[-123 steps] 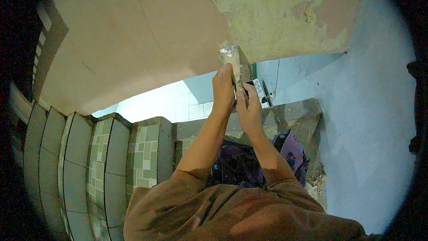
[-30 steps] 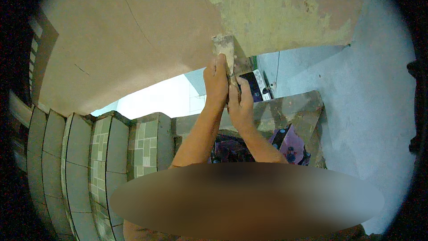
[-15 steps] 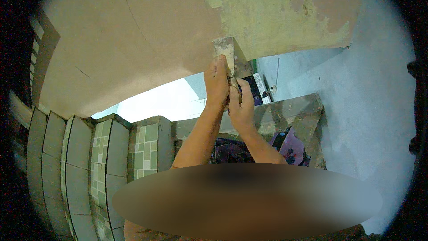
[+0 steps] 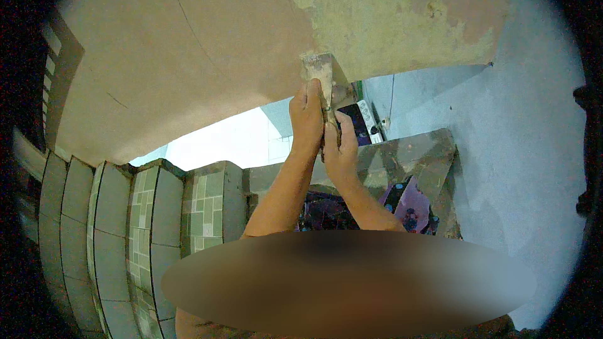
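Observation:
Both my hands hold a scraper whose wide, pale-smeared blade (image 4: 320,64) lies against the wall at the border of two surfaces. On its left the wall is smooth beige paint (image 4: 188,44); on its right is a yellowish stripped patch (image 4: 377,31) with ragged edges. My left hand (image 4: 306,112) is closed around the scraper, its thumb pressed along the lower blade. Just below and to the right, my right hand (image 4: 342,141) grips the handle. Much of the handle is hidden by my fingers.
Tiled stairs (image 4: 204,204) line the left side. A rough concrete ledge (image 4: 408,150) runs below my hands, with purple and dark patterned cloth (image 4: 411,204) in front. Past the wall's lower edge is a dark-and-white appliance (image 4: 367,122). A pale bluish surface (image 4: 515,150) fills the right.
My hands and the scraper have shifted only very slightly, a touch to the right. The blade stays against the wall, and both hands keep their hold.

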The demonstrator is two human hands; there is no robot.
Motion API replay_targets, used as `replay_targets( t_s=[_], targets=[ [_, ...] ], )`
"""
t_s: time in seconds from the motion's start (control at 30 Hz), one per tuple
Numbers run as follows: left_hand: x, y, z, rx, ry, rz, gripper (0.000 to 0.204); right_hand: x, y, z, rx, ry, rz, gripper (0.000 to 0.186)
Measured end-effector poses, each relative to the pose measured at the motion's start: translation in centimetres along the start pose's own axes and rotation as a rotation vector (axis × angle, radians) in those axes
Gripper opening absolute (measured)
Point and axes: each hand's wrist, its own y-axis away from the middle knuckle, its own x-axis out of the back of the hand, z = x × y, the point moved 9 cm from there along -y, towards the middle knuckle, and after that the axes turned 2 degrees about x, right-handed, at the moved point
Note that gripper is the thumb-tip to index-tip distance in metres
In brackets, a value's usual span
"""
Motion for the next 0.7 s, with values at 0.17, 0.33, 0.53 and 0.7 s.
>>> replay_targets(
  t_s=[0.17,0.33,0.53,0.7],
  targets=[
    [-0.3,-0.1,1.1,-0.074,-0.029,0.0,0.036,0.1,-0.4,-0.6,0.049,0.001,-0.014,0.03],
    [-0.3,-0.1,1.2,-0.068,-0.006,0.005,0.039,0.2,-0.4,-0.6,-0.003,-0.024,-0.035,0.031],
    [-0.6,-0.3,0.4,-0.025,0.027,-0.03,0.04,0.4,-0.6,-0.9,-0.001,0.004,-0.042,0.031],
    [-0.4,-0.3,0.0,-0.021,-0.007,0.015,0.041,0.6,-0.4,-0.7,0.056,-0.008,-0.007,0.03]
  ],
)
